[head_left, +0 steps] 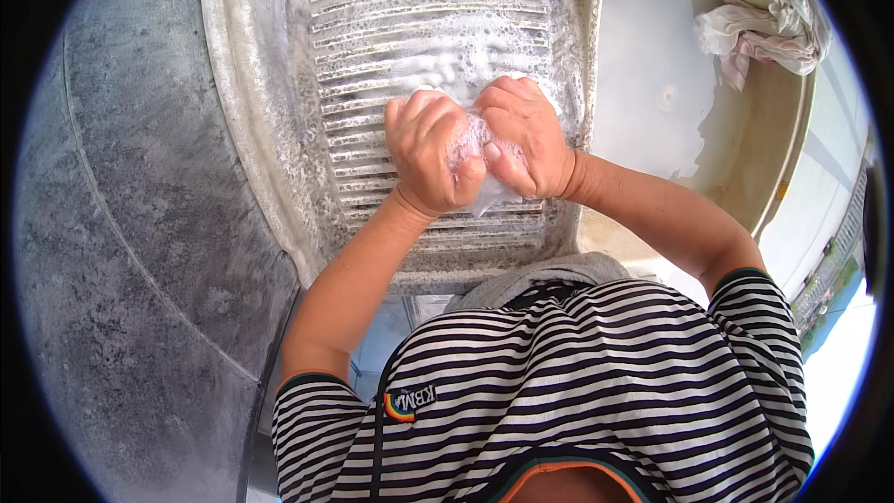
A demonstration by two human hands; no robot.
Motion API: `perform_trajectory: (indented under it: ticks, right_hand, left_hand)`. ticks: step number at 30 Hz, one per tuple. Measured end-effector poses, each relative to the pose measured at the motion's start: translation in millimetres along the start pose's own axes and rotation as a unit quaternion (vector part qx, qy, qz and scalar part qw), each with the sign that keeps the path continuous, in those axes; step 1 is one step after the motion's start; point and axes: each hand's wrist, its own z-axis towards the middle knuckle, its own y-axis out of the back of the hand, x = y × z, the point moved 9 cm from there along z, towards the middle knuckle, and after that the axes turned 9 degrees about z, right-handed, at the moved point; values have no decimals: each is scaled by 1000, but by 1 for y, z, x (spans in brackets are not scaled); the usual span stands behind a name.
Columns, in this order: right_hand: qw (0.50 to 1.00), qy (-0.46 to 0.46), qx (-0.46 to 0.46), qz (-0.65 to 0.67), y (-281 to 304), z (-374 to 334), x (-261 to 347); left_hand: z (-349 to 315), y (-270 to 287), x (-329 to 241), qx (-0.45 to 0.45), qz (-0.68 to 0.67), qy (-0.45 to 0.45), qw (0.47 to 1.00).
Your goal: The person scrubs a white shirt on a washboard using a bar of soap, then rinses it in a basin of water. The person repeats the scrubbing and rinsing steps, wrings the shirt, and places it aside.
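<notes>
Over the ridged washboard of a stone laundry sink, both my fists press together around a soapy white cloth. My left hand has its fingers curled around one side of it. Close against it, my right hand grips the other side, thumb toward the left hand. Pinkish-white suds fill the gap between the hands. A corner of the cloth hangs below them onto the ridges; most of it is hidden under my fingers. Foam spreads over the upper ridges.
To the right is a basin with some water in it. A pale pink and white cloth hangs over its far right rim. On the left lies a grey stone counter, beyond the sink's raised worn edge.
</notes>
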Motion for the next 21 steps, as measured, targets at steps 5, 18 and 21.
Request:
perform_trajectory:
  ticks: [5,18,21]
  right_hand:
    - [987,-124,-84,66,15,9,-27]
    - [845,-187,-419,275,193,-102,-84]
    - [896,-163,-412,37,282,-169,-86]
  left_hand:
    - [30,-15,31,109,-36,142,983]
    - [14,-31,-100,49,-43,249,966]
    - [33,-80,-206,39,77,54,995]
